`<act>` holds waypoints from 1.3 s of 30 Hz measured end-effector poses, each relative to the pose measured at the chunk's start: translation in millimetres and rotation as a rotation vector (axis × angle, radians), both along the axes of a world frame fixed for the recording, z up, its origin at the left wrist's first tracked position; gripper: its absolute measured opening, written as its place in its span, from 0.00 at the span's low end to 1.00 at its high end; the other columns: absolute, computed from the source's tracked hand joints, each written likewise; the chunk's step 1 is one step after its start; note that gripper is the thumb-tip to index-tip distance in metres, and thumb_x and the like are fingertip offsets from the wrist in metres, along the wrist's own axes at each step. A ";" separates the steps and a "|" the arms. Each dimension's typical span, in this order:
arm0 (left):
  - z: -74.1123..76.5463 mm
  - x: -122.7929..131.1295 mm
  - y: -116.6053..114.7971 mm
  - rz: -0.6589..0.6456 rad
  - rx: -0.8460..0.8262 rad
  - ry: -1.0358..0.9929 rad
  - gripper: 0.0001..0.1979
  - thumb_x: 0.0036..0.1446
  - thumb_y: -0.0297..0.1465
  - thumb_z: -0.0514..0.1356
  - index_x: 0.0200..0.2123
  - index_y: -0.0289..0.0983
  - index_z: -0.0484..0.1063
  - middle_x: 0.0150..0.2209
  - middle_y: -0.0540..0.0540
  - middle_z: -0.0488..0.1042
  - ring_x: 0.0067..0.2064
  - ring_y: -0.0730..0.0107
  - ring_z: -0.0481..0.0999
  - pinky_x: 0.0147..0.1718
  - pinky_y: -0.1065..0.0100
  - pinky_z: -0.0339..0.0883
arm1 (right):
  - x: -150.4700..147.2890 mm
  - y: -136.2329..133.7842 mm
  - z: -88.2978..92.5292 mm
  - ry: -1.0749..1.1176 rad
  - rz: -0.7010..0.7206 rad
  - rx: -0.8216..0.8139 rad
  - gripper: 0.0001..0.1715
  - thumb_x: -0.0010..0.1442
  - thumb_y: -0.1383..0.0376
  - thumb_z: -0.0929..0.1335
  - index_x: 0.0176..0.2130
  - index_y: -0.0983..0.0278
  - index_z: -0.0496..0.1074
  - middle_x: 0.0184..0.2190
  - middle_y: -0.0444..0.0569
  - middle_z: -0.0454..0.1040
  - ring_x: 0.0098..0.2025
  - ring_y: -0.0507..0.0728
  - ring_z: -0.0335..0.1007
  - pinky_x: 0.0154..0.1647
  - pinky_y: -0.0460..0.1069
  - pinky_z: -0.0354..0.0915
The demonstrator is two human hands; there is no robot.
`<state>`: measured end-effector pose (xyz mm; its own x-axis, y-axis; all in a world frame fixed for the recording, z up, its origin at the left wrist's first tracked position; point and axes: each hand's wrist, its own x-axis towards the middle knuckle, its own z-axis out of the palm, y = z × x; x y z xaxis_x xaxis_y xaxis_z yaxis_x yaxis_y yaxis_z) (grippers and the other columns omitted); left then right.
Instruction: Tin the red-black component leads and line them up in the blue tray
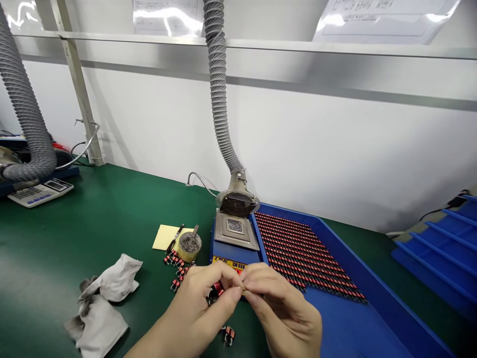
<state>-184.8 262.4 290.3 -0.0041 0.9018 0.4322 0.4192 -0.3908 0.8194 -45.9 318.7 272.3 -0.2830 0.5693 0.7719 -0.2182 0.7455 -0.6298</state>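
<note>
My left hand (204,303) is closed, with a small red-and-black wound coil (217,288) showing between its thumb and fingers. My right hand (281,308) pinches at the left fingertips, where a thin copper-coloured wire end (243,288) just shows; most of it is hidden by the fingers. Below the hands another red-and-black coil (228,335) lies on the green table. Several more loose coils (175,259) lie left of the blue machine (233,256), whose flat metal top (237,243) sits beyond my hands.
Rows of coils (298,243) fill the far part of a blue tray (335,318) at right. Near the machine stand a tub of grey bits (189,247), a pen (175,238) and yellow paper (162,237). A hose (219,94) hangs above; white gloves (102,318) lie left.
</note>
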 end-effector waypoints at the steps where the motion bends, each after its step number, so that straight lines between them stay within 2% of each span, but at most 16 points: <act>1: -0.1 -0.3 -0.1 -0.005 -0.011 -0.010 0.09 0.60 0.31 0.53 0.30 0.38 0.70 0.28 0.54 0.73 0.30 0.78 0.70 0.33 0.77 0.60 | 0.5 0.7 -0.1 -0.001 0.008 -0.005 0.16 0.54 0.78 0.68 0.37 0.59 0.75 0.28 0.45 0.75 0.32 0.54 0.71 0.33 0.49 0.69; 4: -0.7 -0.4 0.3 -0.012 0.004 -0.017 0.08 0.60 0.30 0.54 0.30 0.38 0.70 0.27 0.54 0.73 0.29 0.79 0.70 0.32 0.78 0.60 | 2.4 1.7 -3.0 -0.010 -0.016 0.078 0.17 0.54 0.78 0.68 0.39 0.59 0.74 0.29 0.45 0.75 0.33 0.55 0.71 0.34 0.50 0.68; 7: -4.1 1.4 2.5 0.011 0.156 0.080 0.07 0.60 0.27 0.54 0.30 0.36 0.69 0.25 0.54 0.72 0.26 0.80 0.70 0.28 0.79 0.60 | 3.8 -0.7 -5.3 -0.056 -0.083 0.124 0.15 0.55 0.78 0.66 0.38 0.60 0.73 0.28 0.46 0.74 0.34 0.54 0.69 0.36 0.50 0.66; 9: -7.6 3.0 4.5 0.059 0.342 0.208 0.07 0.59 0.24 0.53 0.30 0.35 0.68 0.23 0.53 0.71 0.24 0.79 0.68 0.26 0.77 0.59 | 4.0 -2.9 -5.4 -0.094 -0.057 -0.058 0.08 0.60 0.73 0.64 0.32 0.62 0.71 0.26 0.46 0.71 0.31 0.53 0.67 0.32 0.48 0.64; 11: -10.1 3.9 5.7 0.103 0.493 0.310 0.07 0.59 0.22 0.52 0.30 0.35 0.67 0.22 0.52 0.71 0.22 0.78 0.67 0.25 0.75 0.59 | 4.1 -3.9 -5.2 -0.098 0.123 -0.355 0.14 0.63 0.65 0.62 0.26 0.63 0.67 0.20 0.44 0.66 0.23 0.51 0.62 0.25 0.46 0.61; 13: -9.7 3.8 5.4 0.127 0.517 0.317 0.07 0.59 0.22 0.52 0.30 0.35 0.67 0.21 0.52 0.71 0.22 0.78 0.67 0.24 0.75 0.59 | 4.5 -3.2 -5.1 -0.022 0.328 -0.539 0.20 0.65 0.60 0.60 0.23 0.63 0.64 0.15 0.42 0.61 0.18 0.50 0.58 0.21 0.46 0.58; 14: -8.2 3.3 4.6 0.127 0.485 0.285 0.07 0.59 0.22 0.52 0.29 0.35 0.67 0.21 0.53 0.71 0.22 0.79 0.67 0.25 0.77 0.60 | 4.8 -2.4 -5.2 0.011 0.365 -0.541 0.20 0.64 0.60 0.60 0.22 0.63 0.64 0.14 0.42 0.61 0.18 0.51 0.59 0.21 0.46 0.59; 18: -0.5 1.5 1.2 0.092 0.312 0.138 0.07 0.58 0.23 0.54 0.28 0.36 0.67 0.22 0.54 0.71 0.24 0.81 0.69 0.25 0.82 0.61 | 5.5 -0.7 -5.2 -0.037 0.047 -0.213 0.04 0.58 0.69 0.68 0.34 0.60 0.73 0.27 0.46 0.74 0.33 0.54 0.70 0.36 0.48 0.67; 20: 0.1 1.4 1.3 0.078 0.298 0.127 0.07 0.58 0.23 0.54 0.28 0.36 0.67 0.23 0.54 0.71 0.24 0.81 0.69 0.24 0.82 0.61 | 4.7 -1.6 -5.1 -0.066 -0.064 -0.035 0.15 0.56 0.75 0.68 0.40 0.58 0.73 0.32 0.46 0.76 0.36 0.55 0.71 0.38 0.48 0.67; 23: -4.9 2.2 4.0 0.097 0.411 0.218 0.07 0.59 0.23 0.53 0.30 0.35 0.67 0.22 0.53 0.71 0.23 0.79 0.69 0.25 0.79 0.61 | 2.6 -4.5 -5.0 -0.094 -0.115 0.078 0.15 0.57 0.77 0.65 0.39 0.59 0.73 0.32 0.47 0.75 0.36 0.55 0.71 0.38 0.49 0.67; 25: -9.7 2.9 6.2 0.144 0.527 0.341 0.07 0.59 0.22 0.52 0.30 0.35 0.67 0.21 0.52 0.70 0.22 0.77 0.67 0.23 0.75 0.60 | 0.8 -6.2 -5.2 -0.124 -0.075 -0.082 0.09 0.60 0.72 0.64 0.33 0.62 0.72 0.29 0.47 0.73 0.33 0.54 0.69 0.35 0.48 0.65; 28: -13.2 3.4 7.7 0.171 0.619 0.442 0.07 0.58 0.20 0.51 0.32 0.35 0.66 0.20 0.52 0.70 0.20 0.75 0.64 0.22 0.72 0.57 | -1.5 -6.0 -5.7 -0.048 0.194 -0.536 0.17 0.64 0.62 0.62 0.24 0.63 0.65 0.19 0.44 0.65 0.23 0.51 0.61 0.25 0.46 0.61; 29: -12.8 3.2 7.4 0.160 0.617 0.419 0.07 0.57 0.20 0.51 0.32 0.35 0.66 0.20 0.52 0.70 0.21 0.75 0.65 0.23 0.72 0.58 | -1.7 -5.2 -5.6 0.009 0.283 -0.628 0.20 0.64 0.60 0.61 0.23 0.63 0.64 0.16 0.42 0.62 0.21 0.51 0.59 0.23 0.46 0.60; 31: -9.7 2.7 5.8 0.138 0.551 0.309 0.07 0.58 0.21 0.52 0.31 0.35 0.66 0.22 0.53 0.71 0.22 0.77 0.67 0.24 0.75 0.60 | -0.9 -3.1 -4.6 0.089 0.337 -0.614 0.20 0.64 0.59 0.62 0.23 0.63 0.65 0.15 0.43 0.63 0.21 0.51 0.61 0.25 0.46 0.62; 35: -0.4 0.9 1.0 0.060 0.237 0.083 0.08 0.59 0.25 0.53 0.28 0.36 0.67 0.24 0.53 0.72 0.25 0.80 0.70 0.26 0.80 0.61 | 2.9 -1.6 -0.3 0.000 0.117 -0.256 0.05 0.58 0.67 0.68 0.36 0.59 0.75 0.30 0.48 0.75 0.34 0.55 0.72 0.38 0.48 0.69; 39: 1.2 0.4 -1.6 -0.006 0.024 -0.029 0.08 0.59 0.30 0.54 0.29 0.37 0.70 0.25 0.53 0.71 0.28 0.78 0.70 0.30 0.77 0.61 | 1.1 -4.7 0.6 0.002 0.038 -0.093 0.14 0.57 0.74 0.68 0.38 0.55 0.75 0.30 0.45 0.77 0.35 0.55 0.73 0.39 0.49 0.70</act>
<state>-184.3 260.7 291.5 -0.0113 0.8914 0.4532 0.3932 -0.4127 0.8216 -44.8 314.0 272.9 -0.3046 0.6275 0.7166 -0.2467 0.6747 -0.6956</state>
